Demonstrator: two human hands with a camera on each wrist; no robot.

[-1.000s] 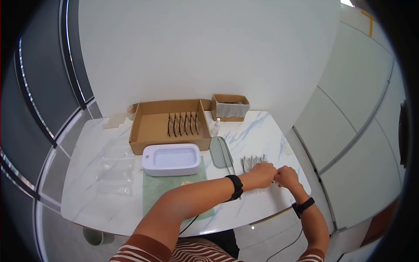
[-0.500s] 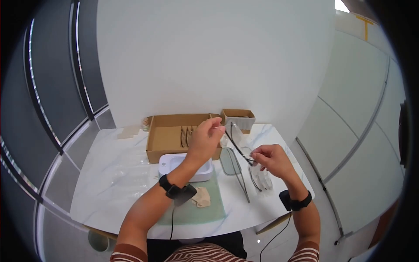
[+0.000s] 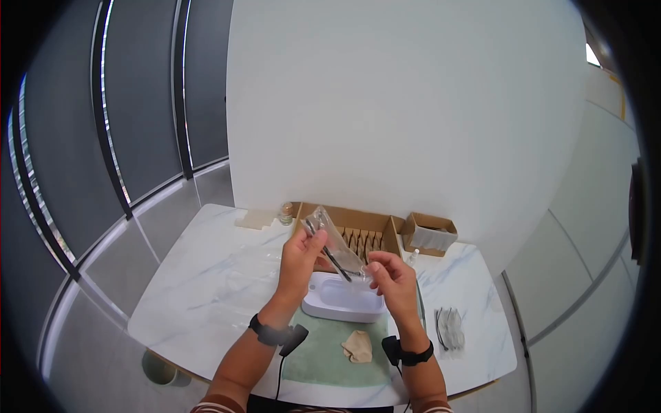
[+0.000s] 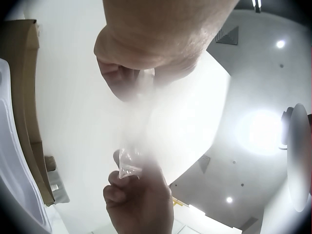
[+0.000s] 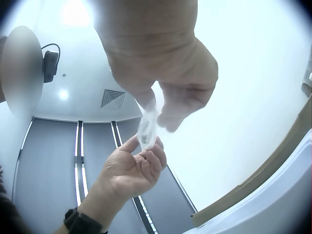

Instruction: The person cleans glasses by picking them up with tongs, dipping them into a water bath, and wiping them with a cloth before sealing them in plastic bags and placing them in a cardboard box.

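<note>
In the head view a clear plastic sleeve [image 3: 339, 246] with dark-framed glasses [image 3: 329, 256] in it is held up, tilted, over the white tub [image 3: 344, 311]. My left hand [image 3: 297, 265] grips its upper left part between thumb and fingers. The sleeve's lower right end is pinched by my right hand [image 3: 396, 286]. Both wrist views look up from below: the left wrist view shows the clear end [image 4: 129, 165] at my right hand [image 4: 139, 200], and the right wrist view shows the sleeve [image 5: 147, 127] running between the two hands.
Behind the tub, a cardboard box [image 3: 365, 217] holds several dark-edged glasses in a row. A smaller box [image 3: 441, 241] stands at the back right. Several sleeved glasses [image 3: 451, 330] lie on the right. A beige cloth [image 3: 358, 346] lies on a green mat [image 3: 320, 358]; clear sleeves [image 3: 251, 275] lie left.
Both hands have moved left with the glasses, from the pile on the right to over the tub. My left hand now grips the sleeve, where it was raised near its upper end. The head view has turned.
</note>
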